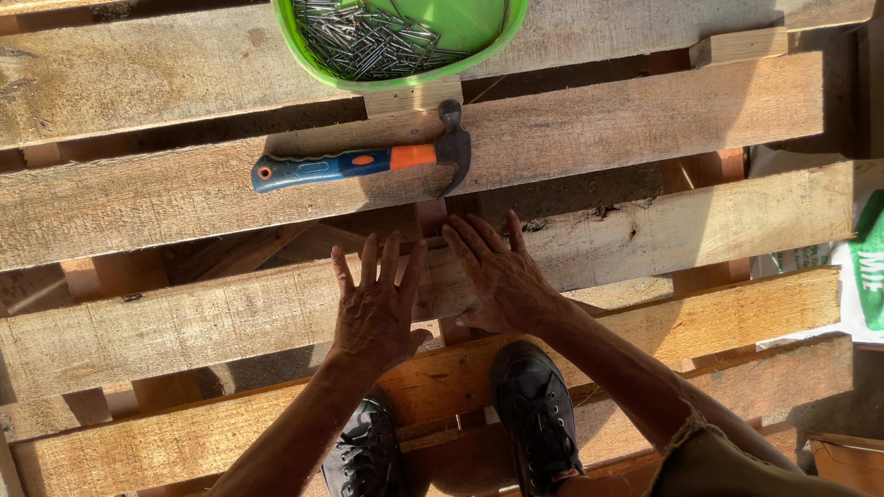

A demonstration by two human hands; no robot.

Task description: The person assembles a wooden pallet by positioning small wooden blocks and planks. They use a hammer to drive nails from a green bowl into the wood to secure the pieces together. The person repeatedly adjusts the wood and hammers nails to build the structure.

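The person stands on a wooden pallet (645,120), black shoes (537,405) planted on the lower slats. Both hands are spread flat, fingers splayed, over one plank (184,317): left hand (376,308), right hand (497,276). Just beyond them lies a blue-and-orange hammer (368,161), and a green bowl (405,78) of nails (368,37) rests above it.
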